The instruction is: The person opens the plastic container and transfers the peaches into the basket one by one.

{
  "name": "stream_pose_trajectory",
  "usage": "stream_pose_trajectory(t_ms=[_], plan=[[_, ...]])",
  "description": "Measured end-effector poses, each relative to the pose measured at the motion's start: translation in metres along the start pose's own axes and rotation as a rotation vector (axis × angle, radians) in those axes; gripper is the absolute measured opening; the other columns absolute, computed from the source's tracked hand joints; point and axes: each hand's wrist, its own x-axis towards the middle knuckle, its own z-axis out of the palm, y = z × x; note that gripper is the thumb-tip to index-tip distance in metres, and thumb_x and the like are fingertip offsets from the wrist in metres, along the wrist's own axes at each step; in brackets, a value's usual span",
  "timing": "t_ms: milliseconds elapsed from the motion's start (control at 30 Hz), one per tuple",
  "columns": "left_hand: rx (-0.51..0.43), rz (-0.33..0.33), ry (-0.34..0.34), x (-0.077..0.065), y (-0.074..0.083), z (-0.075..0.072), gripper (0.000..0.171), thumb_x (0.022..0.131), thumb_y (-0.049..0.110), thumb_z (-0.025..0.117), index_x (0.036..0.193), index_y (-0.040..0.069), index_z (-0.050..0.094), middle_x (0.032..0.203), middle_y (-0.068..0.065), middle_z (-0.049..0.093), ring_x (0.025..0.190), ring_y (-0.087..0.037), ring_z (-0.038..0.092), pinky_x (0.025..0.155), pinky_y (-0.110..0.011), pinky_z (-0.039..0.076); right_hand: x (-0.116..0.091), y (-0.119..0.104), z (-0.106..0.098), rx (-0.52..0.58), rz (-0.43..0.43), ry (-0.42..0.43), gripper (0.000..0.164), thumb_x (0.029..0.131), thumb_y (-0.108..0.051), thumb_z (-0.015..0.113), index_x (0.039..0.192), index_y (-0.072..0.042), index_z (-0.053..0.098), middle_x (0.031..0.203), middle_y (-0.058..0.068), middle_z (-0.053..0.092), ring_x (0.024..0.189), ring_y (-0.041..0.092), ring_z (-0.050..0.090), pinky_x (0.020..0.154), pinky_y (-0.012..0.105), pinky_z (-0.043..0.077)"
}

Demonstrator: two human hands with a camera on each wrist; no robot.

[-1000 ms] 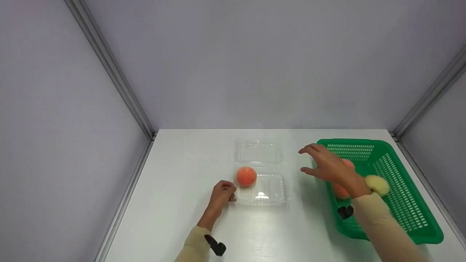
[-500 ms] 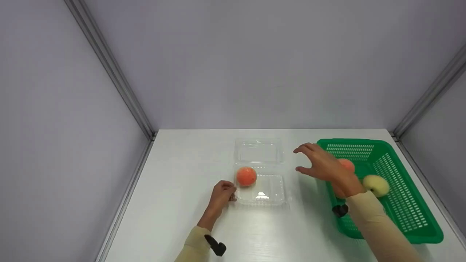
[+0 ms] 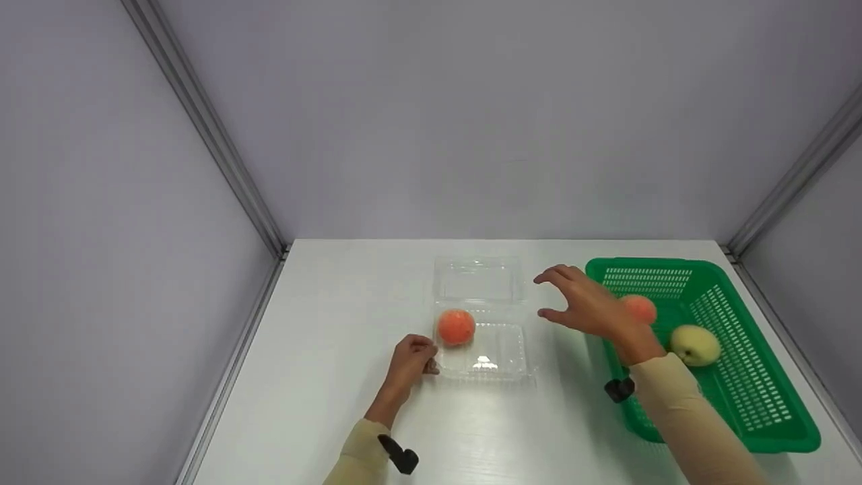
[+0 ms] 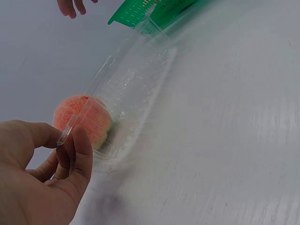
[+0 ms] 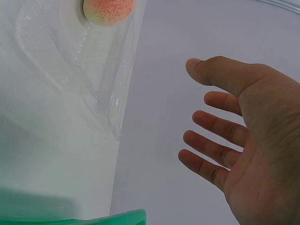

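Note:
A clear plastic clamshell container (image 3: pixel 502 347) lies unfolded on the white table, its lid (image 3: pixel 477 280) laid back behind the base. One orange-pink peach (image 3: pixel 456 327) sits in the left part of the base. At the near left corner, my left hand (image 3: pixel 409 360) pinches the container's rim between thumb and forefinger, as the left wrist view shows close up. Between container and basket, my right hand (image 3: pixel 589 303) is raised with fingers spread and thumb apart, holding nothing. In the right wrist view the palm of the right hand (image 5: pixel 234 126) shows bare.
A green perforated basket (image 3: pixel 774 377) stands on the right of the table (image 3: pixel 323 316). Inside are a peach (image 3: pixel 638 309) and a pale yellow fruit (image 3: pixel 695 345), partly behind my right forearm. Grey walls (image 3: pixel 471 121) rise at the back and both sides.
My right hand has drifted a little left, away from the basket and toward the container, fingers still spread. My left hand and the peach in the container have stayed put.

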Motion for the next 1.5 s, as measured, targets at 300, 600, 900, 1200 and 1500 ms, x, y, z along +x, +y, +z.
stream_pose_trajectory(t_ms=[300, 600, 900, 1200, 1500], plan=[[-0.007, 0.0, -0.005, -0.003, 0.003, 0.001, 0.027, 0.104, 0.009, 0.062, 0.124, -0.009, 0.057, 0.087, -0.008, 0.065, 0.068, -0.011, 0.06, 0.068, -0.028, 0.063, 0.003, -0.004, 0.003, 0.01, -0.015, 0.02, 0.055, 0.092, -0.025, 0.085, 0.14, -0.009, 0.062, 0.142, 0.014, 0.061, 0.134, 0.038, 0.057, 0.105, 0.057, 0.058], [-0.001, -0.024, 0.015, 0.0, 0.0, 0.002, 0.024, 0.103, 0.008, 0.063, 0.12, -0.009, 0.058, 0.088, -0.01, 0.065, 0.066, -0.011, 0.06, 0.065, -0.027, 0.062, 0.009, -0.009, 0.01, 0.01, -0.005, 0.004, 0.055, 0.092, -0.027, 0.085, 0.139, -0.011, 0.063, 0.142, 0.013, 0.062, 0.133, 0.036, 0.058, 0.106, 0.055, 0.058], [-0.007, -0.02, 0.006, 0.001, 0.001, 0.001, 0.024, 0.103, 0.008, 0.063, 0.121, -0.008, 0.058, 0.093, -0.015, 0.067, 0.068, -0.012, 0.061, 0.067, -0.029, 0.064, 0.016, -0.015, 0.014, 0.014, 0.009, -0.013, 0.055, 0.092, -0.027, 0.085, 0.14, -0.013, 0.062, 0.146, 0.013, 0.06, 0.136, 0.036, 0.057, 0.108, 0.055, 0.057], [-0.007, -0.007, 0.0, 0.001, 0.001, 0.0, 0.023, 0.102, 0.006, 0.062, 0.119, -0.009, 0.058, 0.093, -0.016, 0.067, 0.072, -0.013, 0.061, 0.068, -0.032, 0.065, 0.022, -0.02, 0.017, 0.033, -0.017, -0.021, 0.054, 0.093, -0.027, 0.084, 0.141, -0.012, 0.062, 0.145, 0.012, 0.06, 0.135, 0.035, 0.057, 0.107, 0.054, 0.058], [-0.024, -0.004, 0.002, -0.003, 0.002, 0.0, 0.025, 0.102, 0.01, 0.066, 0.119, -0.006, 0.058, 0.093, -0.014, 0.067, 0.068, -0.012, 0.062, 0.067, -0.031, 0.064, 0.026, -0.027, 0.021, 0.038, -0.042, -0.01, 0.053, 0.092, -0.025, 0.085, 0.139, -0.013, 0.063, 0.143, 0.013, 0.062, 0.133, 0.036, 0.058, 0.108, 0.054, 0.058]])
